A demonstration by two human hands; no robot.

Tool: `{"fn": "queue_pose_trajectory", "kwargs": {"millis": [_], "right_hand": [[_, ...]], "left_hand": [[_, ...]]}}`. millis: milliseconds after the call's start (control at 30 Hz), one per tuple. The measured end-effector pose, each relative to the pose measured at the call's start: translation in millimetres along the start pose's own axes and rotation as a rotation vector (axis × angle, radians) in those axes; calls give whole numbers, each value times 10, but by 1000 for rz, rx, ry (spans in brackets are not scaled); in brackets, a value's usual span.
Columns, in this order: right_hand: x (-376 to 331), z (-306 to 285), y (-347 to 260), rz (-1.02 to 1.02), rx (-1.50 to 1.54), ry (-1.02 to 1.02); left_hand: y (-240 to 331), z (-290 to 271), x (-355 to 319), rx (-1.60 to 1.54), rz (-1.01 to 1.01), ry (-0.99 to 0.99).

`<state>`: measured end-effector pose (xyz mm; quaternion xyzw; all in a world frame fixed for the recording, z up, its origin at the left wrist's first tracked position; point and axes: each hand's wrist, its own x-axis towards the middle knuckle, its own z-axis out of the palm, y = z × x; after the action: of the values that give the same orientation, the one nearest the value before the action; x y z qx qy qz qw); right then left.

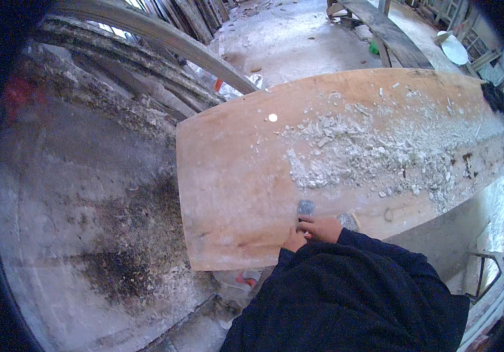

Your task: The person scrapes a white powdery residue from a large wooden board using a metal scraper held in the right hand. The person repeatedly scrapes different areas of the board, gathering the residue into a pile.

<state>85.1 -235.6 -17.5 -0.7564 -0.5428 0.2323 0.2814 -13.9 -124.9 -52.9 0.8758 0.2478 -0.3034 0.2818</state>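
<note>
A scraper (pixel 306 207) with a flat grey blade lies at the near edge of a wooden board (pixel 222 176), its blade pointing away from me. My left hand (pixel 293 239) is closed at the lower end of its handle. From the right, my right hand (pixel 323 228) closes over the handle just behind the blade; the fingers hide most of the grip. Close beside my right wrist sits a whitish object with a tan edge (pixel 348 221), partly covered by my sleeve. White flakes and crumbs (pixel 363 149) are heaped over the board's middle and right.
A small white disc (pixel 273 118) lies on the board's far left part. A black bristly clump (pixel 494 98) is at its far right end. Wooden beams (pixel 164 38) lean at the left above a stained grey surface (pixel 87 193). A dark plank bench (pixel 389 32) stands beyond.
</note>
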Motion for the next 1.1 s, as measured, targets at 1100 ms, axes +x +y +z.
{"fn": "queue_pose_trajectory", "kwargs": {"millis": [1100], "right_hand": [[132,-106,109,102,-83,7]], "left_hand": [[217,-250,55,-125,23,17]]}}
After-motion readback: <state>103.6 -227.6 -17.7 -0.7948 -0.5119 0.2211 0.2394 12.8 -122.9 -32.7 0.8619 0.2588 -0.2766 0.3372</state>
